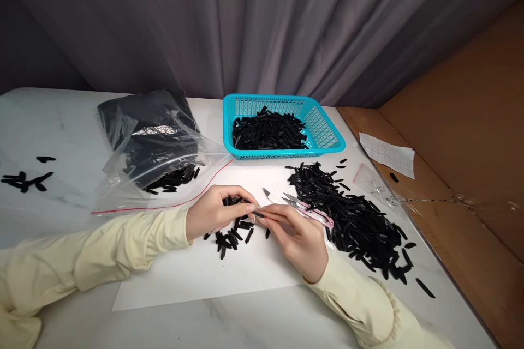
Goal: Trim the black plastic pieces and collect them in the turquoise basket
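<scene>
Both hands meet over a white sheet (172,272) in the middle of the table. Between the fingertips of my left hand (221,208) and my right hand (301,237) is one small black strip (257,214), pinched from both sides. A loose cluster of similar black strips (229,239) lies just under and beside my left hand. Pink-handled thread snips (313,214) rest by my right hand, their blades pointing left. Right of them spreads a large heap of black strips (360,223).
A blue plastic basket (284,153) at the back holds many black strips. To its left lies a clear zip bag (155,142) with dark contents. Several strips (28,181) sit far left. Cardboard (458,98) and a paper slip (387,155) are at right.
</scene>
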`<state>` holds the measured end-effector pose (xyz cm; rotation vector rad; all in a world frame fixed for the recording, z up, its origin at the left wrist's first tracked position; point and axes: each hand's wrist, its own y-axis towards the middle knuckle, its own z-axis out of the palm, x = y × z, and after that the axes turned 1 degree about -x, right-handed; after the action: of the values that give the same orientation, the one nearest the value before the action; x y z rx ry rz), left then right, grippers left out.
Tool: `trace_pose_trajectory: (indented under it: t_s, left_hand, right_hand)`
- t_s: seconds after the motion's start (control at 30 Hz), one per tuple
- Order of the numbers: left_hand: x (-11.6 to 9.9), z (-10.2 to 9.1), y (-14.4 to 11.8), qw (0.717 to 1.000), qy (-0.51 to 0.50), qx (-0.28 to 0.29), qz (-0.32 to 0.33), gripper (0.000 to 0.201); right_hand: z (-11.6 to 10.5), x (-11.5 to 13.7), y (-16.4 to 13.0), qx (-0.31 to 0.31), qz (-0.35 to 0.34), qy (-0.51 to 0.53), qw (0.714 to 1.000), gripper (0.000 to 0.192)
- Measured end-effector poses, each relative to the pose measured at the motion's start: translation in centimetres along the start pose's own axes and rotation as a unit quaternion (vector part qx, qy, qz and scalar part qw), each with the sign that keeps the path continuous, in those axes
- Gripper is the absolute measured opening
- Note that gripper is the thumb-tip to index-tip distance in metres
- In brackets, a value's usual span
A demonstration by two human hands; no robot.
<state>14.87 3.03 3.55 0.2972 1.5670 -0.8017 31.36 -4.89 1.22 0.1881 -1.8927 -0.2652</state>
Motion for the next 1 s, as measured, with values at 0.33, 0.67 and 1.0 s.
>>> trace_pose_trajectory:
  t_s: [0.33, 0.67, 1.0]
  left_hand:
    - [-0.06, 0.07, -0.02, 0.999, 0.025, -0.037, 0.010, 0.021]
    - [-0.04, 0.01, -0.04, 0.996, 0.052, -0.048, 0.045, 0.018]
    - [-0.38, 0.06, -0.21, 0.998, 0.041, -0.045, 0.030, 0.019]
  right_hand:
    - [0.08, -0.22, 0.56, -0.013, 0.080, 0.087, 0.993, 0.014]
    - [-0.02, -0.29, 0.41, -0.027, 0.099, 0.086, 0.991, 0.011]
    - [-0.01, -0.42, 0.26, -0.045, 0.062, 0.041, 0.996, 0.008]
